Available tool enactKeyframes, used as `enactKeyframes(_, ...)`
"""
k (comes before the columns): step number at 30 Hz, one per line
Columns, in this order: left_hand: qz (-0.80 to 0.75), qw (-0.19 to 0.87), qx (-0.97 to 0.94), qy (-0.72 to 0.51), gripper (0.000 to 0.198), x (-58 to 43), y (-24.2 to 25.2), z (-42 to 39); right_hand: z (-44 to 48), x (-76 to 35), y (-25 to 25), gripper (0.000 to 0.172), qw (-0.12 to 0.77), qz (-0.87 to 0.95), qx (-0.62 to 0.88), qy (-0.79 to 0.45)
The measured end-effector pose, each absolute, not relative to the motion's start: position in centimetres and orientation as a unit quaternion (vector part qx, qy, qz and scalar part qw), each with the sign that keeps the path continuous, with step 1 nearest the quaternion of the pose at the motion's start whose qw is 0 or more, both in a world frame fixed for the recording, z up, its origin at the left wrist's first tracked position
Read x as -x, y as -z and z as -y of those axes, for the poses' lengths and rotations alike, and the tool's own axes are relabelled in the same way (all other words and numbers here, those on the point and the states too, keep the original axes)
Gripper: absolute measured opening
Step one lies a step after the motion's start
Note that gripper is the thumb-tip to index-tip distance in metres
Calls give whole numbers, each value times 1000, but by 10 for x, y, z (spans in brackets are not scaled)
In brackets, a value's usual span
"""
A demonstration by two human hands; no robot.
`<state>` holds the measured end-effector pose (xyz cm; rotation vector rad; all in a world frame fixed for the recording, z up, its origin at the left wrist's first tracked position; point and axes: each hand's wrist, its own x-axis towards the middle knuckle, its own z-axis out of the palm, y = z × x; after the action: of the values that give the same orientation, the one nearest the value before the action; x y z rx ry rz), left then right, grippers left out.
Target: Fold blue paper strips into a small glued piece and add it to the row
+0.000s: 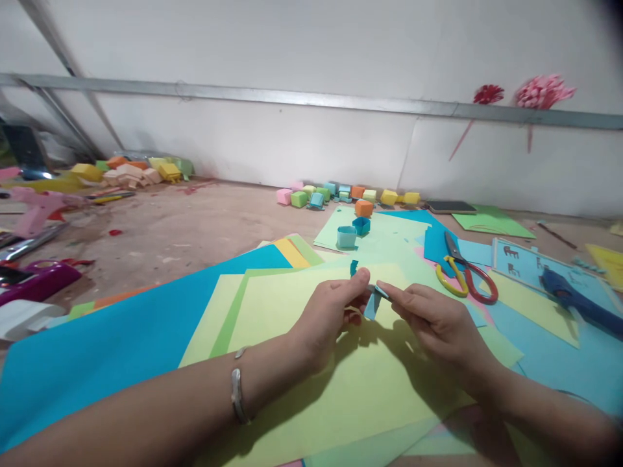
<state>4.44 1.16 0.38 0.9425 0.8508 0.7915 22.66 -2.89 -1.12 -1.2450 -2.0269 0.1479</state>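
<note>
**Both hands pinch a small light-blue folded paper piece (372, 305)**

The piece is held above a large pale-yellow paper sheet (272, 308). The bare left hand (331, 314) grips it with the thumb on top and fingers curled behind. The bare right hand (440, 321) closes narrowly on its right end, forefinger foremost; its thumb is hidden. Holding from both sides probably steadies so small a piece and keeps its fold in control.

Just beyond the sheet stand a pale-aqua open paper box (346, 237) and a deep-teal open paper box (361, 226), perhaps set there to leave the hands room. Farther beyond the sheet, a row of small multicoloured paper boxes (357, 192) lines the wall (292, 149), likely kept from being crushed.

Right of the sheet lie metal scissors with red-and-yellow handles (461, 261), handles towards the person, presumably for easy reach, and a dark-blue glue gun (584, 303).
</note>
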Motion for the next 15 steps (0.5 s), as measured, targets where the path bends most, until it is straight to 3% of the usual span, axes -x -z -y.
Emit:
enactKeyframes(3,-401,730,-426,-354,45,-44,-4,-11,30,-227,15,47,358,810,462,50)
enactKeyframes(7,-441,699,-446,-343,31,-45,-6,-10,30,-227,15,52,324,825,450,109)
enactKeyframes(11,-437,680,-474,-350,22,-47,-11,-10,28,-228,17,51,342,811,466,87)
enactKeyframes(15,-421,671,-487,-367,15,-47,-10,-12,27,-225,10,39,374,794,480,-9)
